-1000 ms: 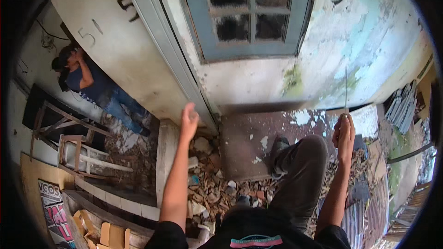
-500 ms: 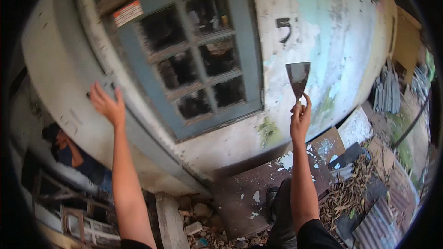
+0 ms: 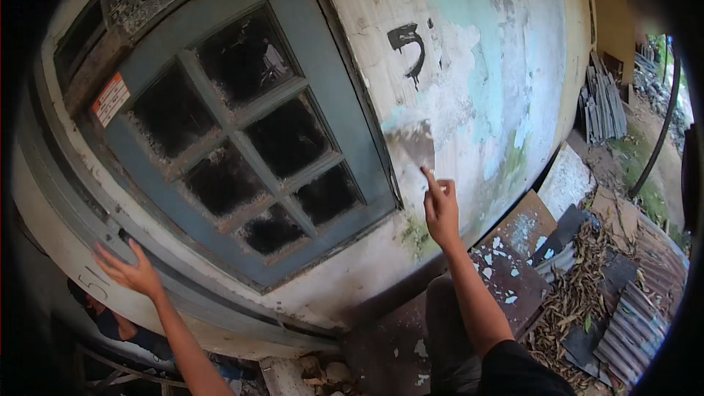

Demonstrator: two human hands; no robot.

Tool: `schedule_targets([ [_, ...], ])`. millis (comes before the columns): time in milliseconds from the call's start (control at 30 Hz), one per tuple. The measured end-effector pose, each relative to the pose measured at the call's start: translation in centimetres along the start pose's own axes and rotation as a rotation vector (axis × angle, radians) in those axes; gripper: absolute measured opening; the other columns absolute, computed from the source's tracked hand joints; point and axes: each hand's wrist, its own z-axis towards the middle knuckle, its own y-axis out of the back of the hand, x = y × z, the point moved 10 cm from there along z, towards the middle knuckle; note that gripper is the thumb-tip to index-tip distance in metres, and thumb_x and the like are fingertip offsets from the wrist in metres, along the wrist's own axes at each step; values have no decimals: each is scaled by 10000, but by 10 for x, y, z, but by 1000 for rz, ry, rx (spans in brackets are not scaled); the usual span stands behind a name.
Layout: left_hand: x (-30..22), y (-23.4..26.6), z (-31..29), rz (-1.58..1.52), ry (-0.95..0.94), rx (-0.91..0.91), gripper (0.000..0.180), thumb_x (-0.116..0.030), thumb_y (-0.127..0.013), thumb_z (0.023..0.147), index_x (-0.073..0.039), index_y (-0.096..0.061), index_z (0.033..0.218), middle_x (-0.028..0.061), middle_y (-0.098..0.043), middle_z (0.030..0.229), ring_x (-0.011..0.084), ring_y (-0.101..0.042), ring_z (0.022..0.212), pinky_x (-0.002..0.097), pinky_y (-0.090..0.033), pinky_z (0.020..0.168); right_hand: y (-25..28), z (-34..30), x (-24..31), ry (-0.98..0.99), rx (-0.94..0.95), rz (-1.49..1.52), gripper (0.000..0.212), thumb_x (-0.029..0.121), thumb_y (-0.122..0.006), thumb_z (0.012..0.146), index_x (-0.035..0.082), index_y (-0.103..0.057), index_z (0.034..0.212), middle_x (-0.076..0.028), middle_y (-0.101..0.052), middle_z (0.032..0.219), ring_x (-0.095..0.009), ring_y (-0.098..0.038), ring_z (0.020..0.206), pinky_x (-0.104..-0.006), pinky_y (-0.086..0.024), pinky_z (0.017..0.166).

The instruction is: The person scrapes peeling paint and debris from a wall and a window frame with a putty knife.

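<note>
My right hand grips a paint scraper, its index finger stretched toward the blade. The wide blade, slightly blurred, lies at the peeling wall, beside the window-paned door and below a black painted mark. Whether the blade's edge touches the wall I cannot tell; its handle is mostly hidden in my fingers. My left hand is open with spread fingers at the pale panel on the left, close to a small dark latch. It holds nothing.
The blue-grey door has several dark panes. Paint flakes lie on a brown board below. Dry leaves and corrugated sheets cover the ground at right. Another person is beyond the panel, lower left.
The scraper has gone from upright before the wall to leftward and lower in the picture, its blade now tilted left. My left hand appears lower and farther left, and the view has turned.
</note>
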Motion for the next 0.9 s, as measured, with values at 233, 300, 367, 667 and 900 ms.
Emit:
schedule_targets([
  [233,4,-14,-8,-154,0,26,700,-252,-660,900,-92,-330,1496,202,-316,1510,382,-303,1393,491,-264,1127,-41,2,-45,19,122,98,537,-63,-493,903,119,-498,1408,-90,-425,832,-191,-441,668,-273,-405,633],
  [300,8,-19,-10,-142,26,46,686,-275,-635,921,-117,-309,1505,193,-299,1519,395,-289,1395,511,-248,1136,-54,12,-43,88,104,112,547,-79,-486,900,103,-487,1415,-85,-420,777,-183,-432,657,-267,-387,613],
  [367,4,-19,-9,-95,-30,37,689,-273,-633,921,-113,-305,1506,191,-278,1533,397,-270,1404,521,-229,1139,-62,21,-47,6,104,210,558,-92,-488,890,88,-480,1418,-86,-430,770,-180,-431,653,-266,-383,611],
  [667,9,-24,-13,-113,16,94,740,-236,-656,898,-116,-278,1522,171,-244,1558,357,-231,1435,507,-207,1146,-45,95,0,134,20,184,531,-84,-501,880,75,-513,1386,-100,-428,736,-194,-435,629,-280,-415,632],
  [900,13,-24,-12,-117,55,118,734,-242,-642,903,-114,-269,1522,220,-255,1529,385,-239,1423,514,-232,1135,-13,144,30,-11,37,296,313,32,-495,952,72,-529,1261,-89,-567,780,-124,-538,631,-281,-448,607],
])
